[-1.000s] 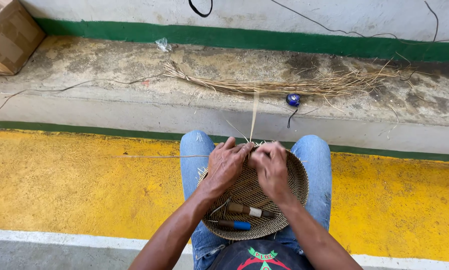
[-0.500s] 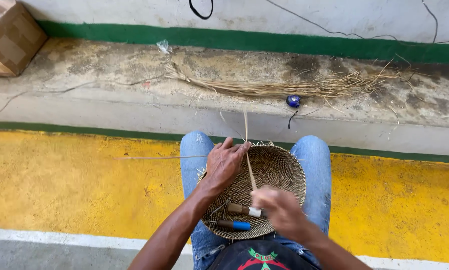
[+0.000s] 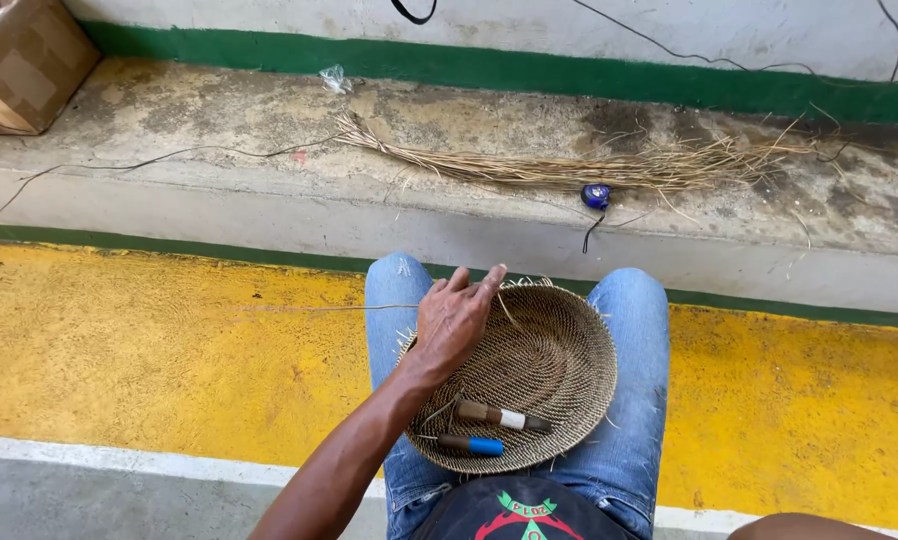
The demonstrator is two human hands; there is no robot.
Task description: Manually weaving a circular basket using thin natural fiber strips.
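A: Head view, left to right. Cardboard box at the far left on the concrete ledge, well away from me. My left hand lies flat on the near-left rim of the woven basket, fingers loose and spread, gripping nothing, only steadying it.

B: Where is the basket sitting?

A: On my lap, across both thighs, tipped a little toward me. One thin fibre strand runs out from the rim under my hand to the left, over the yellow floor.

B: Risk there?

A: I judge that strand loose; with no pinch on it, the last stitch could slacken or slide back out.

B: Inside the basket?

A: Two tools low in the bowl: a brown-and-white handled tool and a blue-tipped tool just below it. If the basket tilts further they could roll out past the near rim.

B: Further right?

A: Bundle of dry fibres along the ledge, a small blue object touching its edge. A gust could scatter the stalks.

B: Right hand?

A: Only a bit of arm at the bottom right corner; hand out of frame, state unknown.
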